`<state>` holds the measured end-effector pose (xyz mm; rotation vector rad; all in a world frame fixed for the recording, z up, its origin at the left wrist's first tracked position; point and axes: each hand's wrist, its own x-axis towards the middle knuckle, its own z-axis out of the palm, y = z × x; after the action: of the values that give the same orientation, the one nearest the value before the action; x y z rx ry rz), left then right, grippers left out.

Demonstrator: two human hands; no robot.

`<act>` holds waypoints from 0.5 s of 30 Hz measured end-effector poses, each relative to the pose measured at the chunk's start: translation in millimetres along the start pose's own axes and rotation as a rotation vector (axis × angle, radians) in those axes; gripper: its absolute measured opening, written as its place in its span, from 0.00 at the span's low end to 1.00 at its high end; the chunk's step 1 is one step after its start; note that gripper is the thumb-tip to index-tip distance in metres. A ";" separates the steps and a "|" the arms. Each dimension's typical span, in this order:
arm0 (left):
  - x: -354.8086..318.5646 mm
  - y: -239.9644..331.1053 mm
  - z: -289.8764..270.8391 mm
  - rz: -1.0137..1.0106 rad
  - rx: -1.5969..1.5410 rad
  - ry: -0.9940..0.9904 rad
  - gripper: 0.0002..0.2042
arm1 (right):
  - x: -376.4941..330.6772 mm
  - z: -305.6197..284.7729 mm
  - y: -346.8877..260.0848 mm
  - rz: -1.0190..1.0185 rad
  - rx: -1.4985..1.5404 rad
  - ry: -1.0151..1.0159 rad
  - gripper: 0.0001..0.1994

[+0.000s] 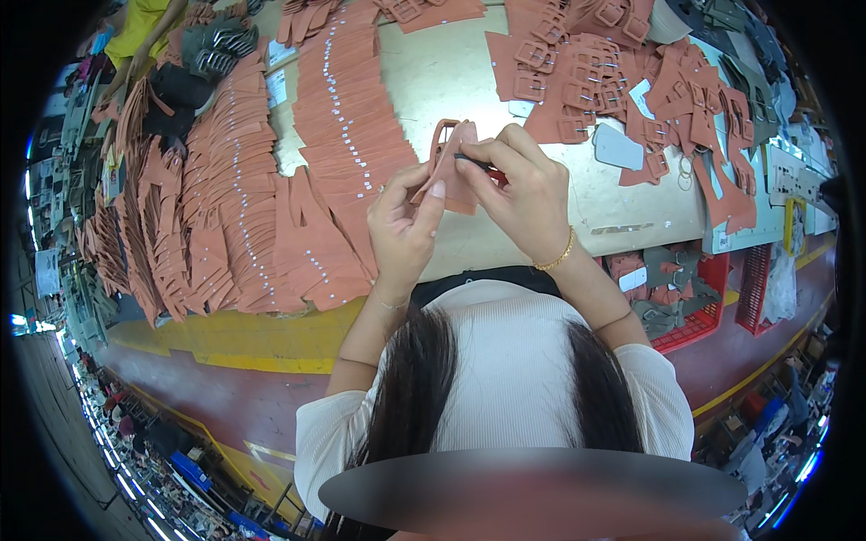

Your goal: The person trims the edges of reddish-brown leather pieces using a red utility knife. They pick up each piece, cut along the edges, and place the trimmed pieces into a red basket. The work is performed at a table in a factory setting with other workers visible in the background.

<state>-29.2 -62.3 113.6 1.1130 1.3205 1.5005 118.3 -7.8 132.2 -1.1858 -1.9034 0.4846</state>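
Above the table's near edge, my left hand (pixel 401 225) pinches a salmon-coloured strap piece (pixel 463 191) between thumb and fingers. A buckle (pixel 441 135) covered in the same colour stands at the piece's far end. My right hand (pixel 530 187) is closed around a small black and red tool (pixel 496 175), most of it hidden by the fingers. The tool's dark end, at the right thumb and forefinger, meets the upper part of the piece. Its exact kind cannot be made out.
Overlapping rows of salmon-coloured cut pieces (pixel 343 108) with small white labels cover the table's left side. Buckled straps (pixel 586 81) pile up at the far right, beside a pale rounded card (pixel 618 147). A red crate (pixel 699 316) stands below the right edge. Another person's arm (pixel 149 41) reaches in at far left.
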 end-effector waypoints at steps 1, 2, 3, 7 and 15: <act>0.1 -1.1 0.1 -0.014 -0.004 0.005 0.11 | -0.5 0.5 1.6 0.007 0.011 0.000 0.07; 0.3 -2.1 0.0 -0.025 -0.018 0.006 0.11 | -0.6 2.2 2.7 0.011 0.024 0.006 0.07; 1.5 -3.2 -0.6 -0.068 -0.055 0.019 0.11 | -0.4 3.9 3.8 0.017 0.041 0.014 0.07; 7.8 -3.9 -3.5 -0.205 -0.370 0.084 0.10 | 1.0 5.6 5.3 0.007 0.078 0.030 0.06; 14.1 5.2 -11.9 -0.246 -0.470 0.071 0.10 | 6.0 -1.1 1.2 -0.204 -0.011 0.003 0.06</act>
<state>-44.5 -52.4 119.4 0.5816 1.0301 1.5653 118.5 -2.1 134.6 -0.9849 -2.0004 0.3614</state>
